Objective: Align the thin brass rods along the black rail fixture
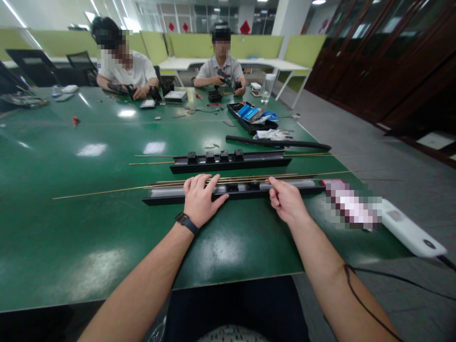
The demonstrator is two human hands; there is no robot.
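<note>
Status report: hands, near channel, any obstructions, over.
Left hand spread over near black channel. Right hand pinching at thin golden rods. Rods lie lengthwise along channel. No obstruction visible at hands.

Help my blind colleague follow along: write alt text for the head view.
A person's left hand rests across thin golden rods over a black channel; the right hand pinches at them. Beyond lies a second channel with four blocks, and two people sit across the green table.

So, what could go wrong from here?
The thin golden rods jut past the near black rail, so they might snag or bend. The white device overhangs the table and could get knocked off. The black cable crossing the right forearm may catch.
</note>
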